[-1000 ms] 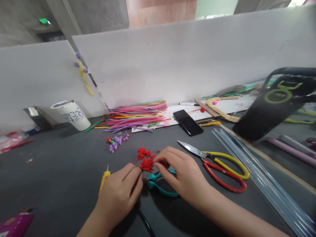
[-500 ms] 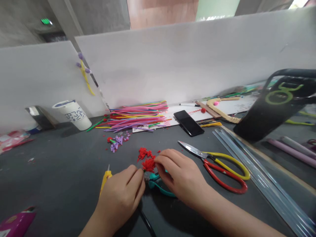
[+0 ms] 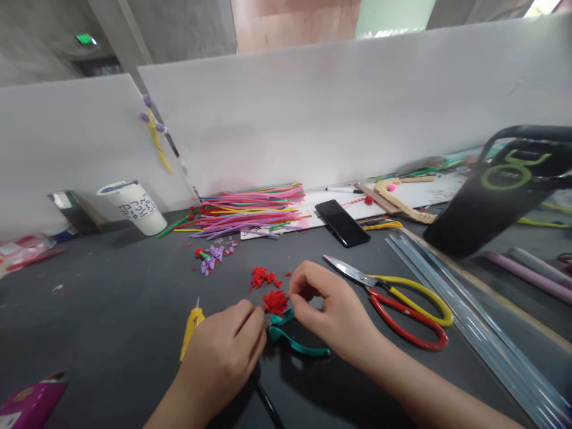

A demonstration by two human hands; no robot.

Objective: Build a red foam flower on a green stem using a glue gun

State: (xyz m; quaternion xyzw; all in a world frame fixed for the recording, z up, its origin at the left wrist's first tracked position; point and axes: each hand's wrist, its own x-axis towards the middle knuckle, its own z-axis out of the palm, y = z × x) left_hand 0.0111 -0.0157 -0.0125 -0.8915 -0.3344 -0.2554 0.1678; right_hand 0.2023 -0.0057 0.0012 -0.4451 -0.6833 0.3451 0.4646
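My left hand [image 3: 223, 342] pinches a red fuzzy flower [image 3: 275, 302] low at its base, with the petals pointing up and right. Just right of the petals is my right hand [image 3: 333, 310], its thumb and forefinger curled together at the tips; anything between them is too small to make out. Teal-handled pliers [image 3: 298, 344] lie beneath and between the hands, their jaws partly covered. Behind the flower sits a small pile of red clippings [image 3: 264, 277]. A yellow glue gun [image 3: 192, 328] shows its nozzle beside my left hand, which hides the rest.
Large scissors [image 3: 379, 286] with red and yellow handles lie at right, near clear glue sticks [image 3: 469, 322]. Behind are purple clippings [image 3: 213, 257], pipe cleaners [image 3: 250, 211], a phone [image 3: 342, 222], a white cup [image 3: 136, 208] and a black bottle-like object [image 3: 482, 196].
My right hand has drawn back slightly right from the flower, uncovering more of the teal pliers. My left hand and the flower have shifted slightly right.
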